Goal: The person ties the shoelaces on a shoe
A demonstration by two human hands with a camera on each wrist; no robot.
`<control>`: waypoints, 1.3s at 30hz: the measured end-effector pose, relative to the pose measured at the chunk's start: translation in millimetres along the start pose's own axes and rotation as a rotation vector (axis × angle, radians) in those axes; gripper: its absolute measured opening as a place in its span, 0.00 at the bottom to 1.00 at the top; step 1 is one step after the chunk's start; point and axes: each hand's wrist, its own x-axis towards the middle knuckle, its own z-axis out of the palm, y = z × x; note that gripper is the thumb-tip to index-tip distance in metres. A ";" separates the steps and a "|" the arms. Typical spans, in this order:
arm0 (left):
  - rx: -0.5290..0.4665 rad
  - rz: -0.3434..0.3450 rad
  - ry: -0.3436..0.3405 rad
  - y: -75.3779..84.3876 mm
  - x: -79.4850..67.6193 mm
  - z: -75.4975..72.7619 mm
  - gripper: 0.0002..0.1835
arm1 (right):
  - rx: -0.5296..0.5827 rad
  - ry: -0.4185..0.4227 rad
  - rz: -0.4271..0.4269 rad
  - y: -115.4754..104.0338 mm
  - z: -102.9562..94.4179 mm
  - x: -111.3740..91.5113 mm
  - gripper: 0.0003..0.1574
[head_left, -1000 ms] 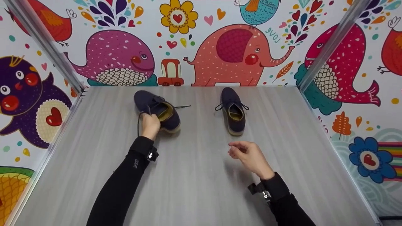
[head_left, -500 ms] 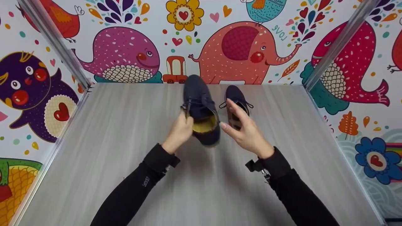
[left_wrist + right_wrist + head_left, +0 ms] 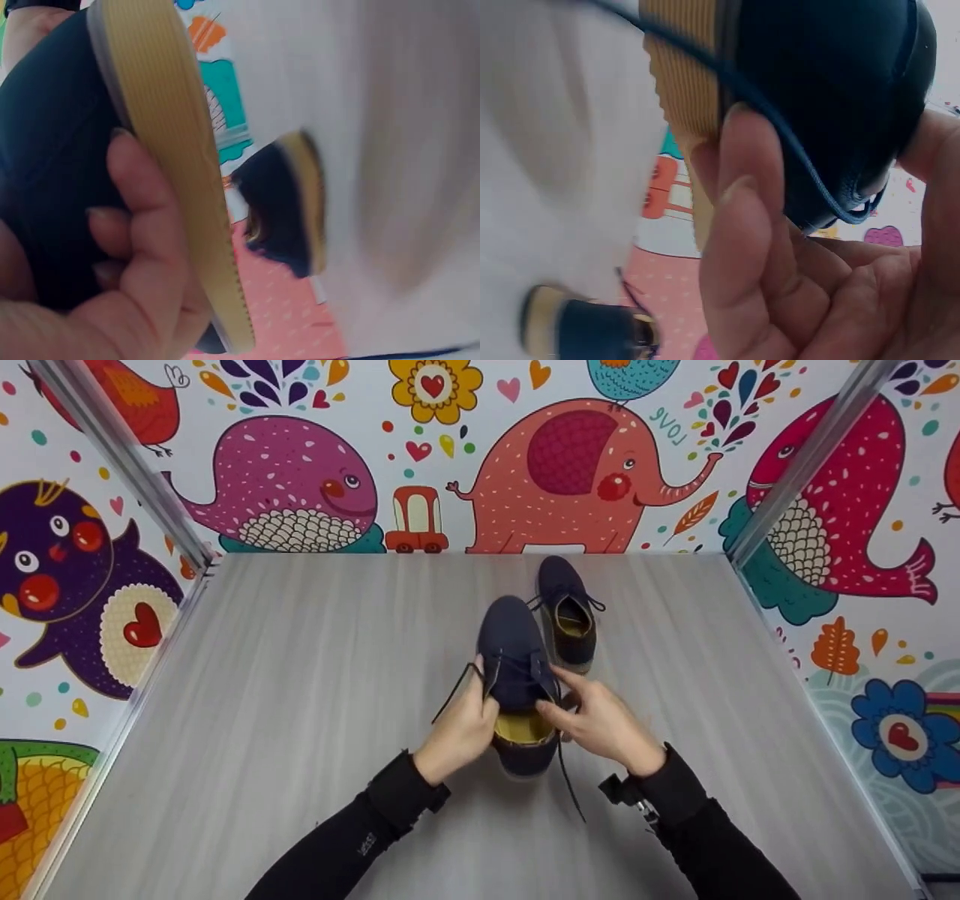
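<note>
A navy lace-up shoe (image 3: 511,630), its lace undone, is held up off the floor between both hands, toe pointing away. My left hand (image 3: 459,729) grips its left side, thumb near the yellow-lined opening. My right hand (image 3: 609,727) holds the right side, thumb at the collar and fingers against the outer wall. In the left wrist view the fingers lie along the upper beside the tan ribbed sole (image 3: 169,112). A loose lace (image 3: 780,124) crosses the shoe's side in the right wrist view. Behind it stands the matching shoe (image 3: 555,576), its lace tied in a bow.
The grey wood-grain floor (image 3: 300,660) extends all around the shoes. A wall (image 3: 420,405) printed with cartoon animals closes off the back, with metal-framed printed panels on the left (image 3: 67,622) and right (image 3: 862,622).
My left hand has lifted the untied shoe from the left and brought it to the middle, nearer me. My right hand has moved in from the side and taken hold of it.
</note>
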 end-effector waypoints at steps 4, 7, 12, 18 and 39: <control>0.013 -0.068 -0.036 -19.9 -6.2 14.7 0.34 | -0.051 0.010 0.038 15.9 15.6 -5.0 0.38; 0.027 -0.107 -0.056 -33.4 -10.4 23.9 0.34 | -0.071 0.018 0.058 26.9 27.4 -9.3 0.36; 0.042 -0.130 -0.085 -48.4 -19.9 32.6 0.35 | -0.063 -0.006 0.049 40.6 43.6 -17.4 0.32; 0.020 -0.127 -0.120 -57.6 -27.4 31.6 0.35 | -0.041 -0.004 0.053 47.2 51.9 -21.9 0.38; 0.270 0.258 -0.020 -81.0 1.1 -16.1 0.16 | -0.044 0.203 -0.111 51.4 36.4 -12.3 0.04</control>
